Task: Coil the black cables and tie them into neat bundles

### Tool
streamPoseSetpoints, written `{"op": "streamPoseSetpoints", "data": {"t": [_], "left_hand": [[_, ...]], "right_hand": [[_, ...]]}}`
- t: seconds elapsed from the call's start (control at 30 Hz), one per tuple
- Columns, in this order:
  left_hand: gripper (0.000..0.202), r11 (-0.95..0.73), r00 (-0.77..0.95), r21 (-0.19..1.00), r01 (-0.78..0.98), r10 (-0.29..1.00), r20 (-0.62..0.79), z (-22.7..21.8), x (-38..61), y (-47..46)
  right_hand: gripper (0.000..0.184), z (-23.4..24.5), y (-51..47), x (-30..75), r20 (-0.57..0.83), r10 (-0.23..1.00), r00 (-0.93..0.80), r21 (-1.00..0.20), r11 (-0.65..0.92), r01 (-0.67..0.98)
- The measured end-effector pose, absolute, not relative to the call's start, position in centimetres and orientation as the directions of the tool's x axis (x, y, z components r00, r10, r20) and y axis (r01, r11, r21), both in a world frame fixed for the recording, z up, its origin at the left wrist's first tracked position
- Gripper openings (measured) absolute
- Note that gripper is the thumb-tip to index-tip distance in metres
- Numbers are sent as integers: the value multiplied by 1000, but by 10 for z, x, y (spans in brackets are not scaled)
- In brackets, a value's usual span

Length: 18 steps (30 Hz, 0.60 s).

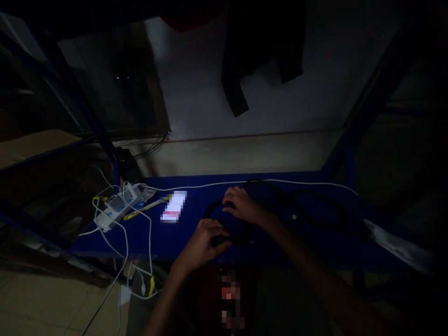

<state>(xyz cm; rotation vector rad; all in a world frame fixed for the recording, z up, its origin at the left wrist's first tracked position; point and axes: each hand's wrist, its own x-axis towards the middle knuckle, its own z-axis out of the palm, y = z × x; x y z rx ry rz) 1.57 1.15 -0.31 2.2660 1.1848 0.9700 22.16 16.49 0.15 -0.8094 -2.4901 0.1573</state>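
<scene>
The scene is very dark. My left hand (205,240) rests on a blue shelf surface (168,235), fingers curled round a small black object (220,240) that I cannot make out. My right hand (243,205) lies just beyond it, fingers bent over a dark bundle of black cable (297,205) that loops away to the right. What sits under the right palm is hidden.
A white power strip (117,207) with white cables lies at the shelf's left end, cables hanging over the edge. A lit phone screen (174,206) lies beside it. A dark garment (259,51) hangs on the wall behind. Blue rack posts stand left and right.
</scene>
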Motion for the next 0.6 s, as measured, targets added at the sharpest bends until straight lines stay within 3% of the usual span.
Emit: {"op": "streamPoseSetpoints", "data": {"t": [0.27,0.6], "left_hand": [[14,-507,383,649,567,860,337,-2,18,8],[18,-476,398,667,573,873,282,-4,17,11]], "right_hand": [[7,19,197,207,237,477,-846,-287,867,408],[11,5,193,218,254,472,-844,-361,856,370]]}}
